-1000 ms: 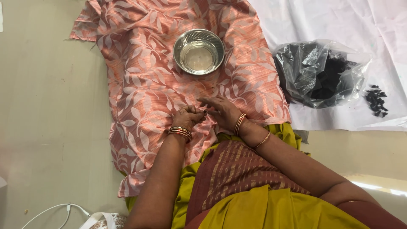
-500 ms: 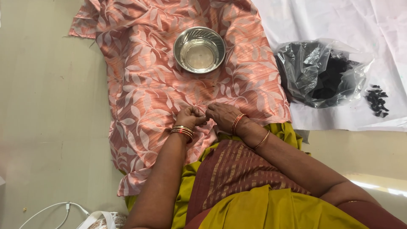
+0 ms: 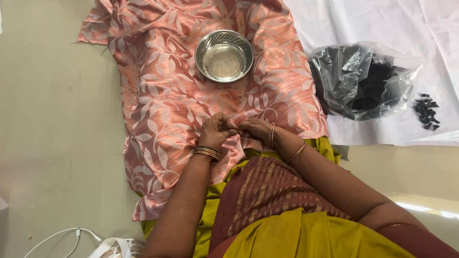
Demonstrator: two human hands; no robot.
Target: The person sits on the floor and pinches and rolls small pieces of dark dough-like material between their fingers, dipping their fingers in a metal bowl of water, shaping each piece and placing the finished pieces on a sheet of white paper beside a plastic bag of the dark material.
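The left hand (image 3: 216,131) and the right hand (image 3: 254,129) meet fingertip to fingertip on the pink leaf-patterned cloth (image 3: 158,95). Both sets of fingers are curled tight — they seem to pinch something very small between them, but what it is I cannot tell. At 12 o'clock from the hands stands 1 steel bowl (image 3: 224,56) on the cloth. At 2 o'clock lies a plastic bag (image 3: 358,79) with dark contents — on a white sheet (image 3: 334,19).

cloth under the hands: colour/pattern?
Salmon-pink cloth with a pale leaf print, seen in the head view.
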